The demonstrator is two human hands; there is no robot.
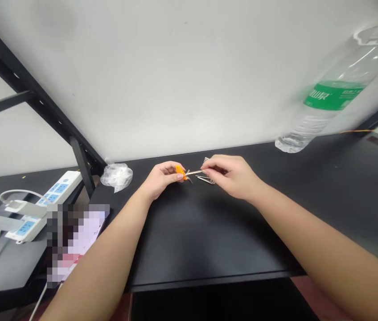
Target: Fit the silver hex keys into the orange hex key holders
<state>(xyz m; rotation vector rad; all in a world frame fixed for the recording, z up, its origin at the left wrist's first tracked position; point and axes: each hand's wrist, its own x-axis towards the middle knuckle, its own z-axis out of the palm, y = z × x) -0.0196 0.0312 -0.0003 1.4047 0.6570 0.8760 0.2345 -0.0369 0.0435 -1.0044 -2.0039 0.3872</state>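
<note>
Near the back of the black table, my left hand pinches a small orange piece between thumb and fingers. A short, curved dark metal tip sticks out by its lower right side. My right hand is closed on a thin, light-coloured metal strip, whose left end reaches the orange piece; whether the two are joined I cannot tell. Below the strip, a bent silvery metal piece lies on the table. A small ridged metal part shows behind my right fingertips, mostly hidden.
A crumpled clear plastic bag lies left of my hands. At the back right stands a large clear bottle with a green label. A white power strip with plugs and cables sits on the left beside a black metal frame.
</note>
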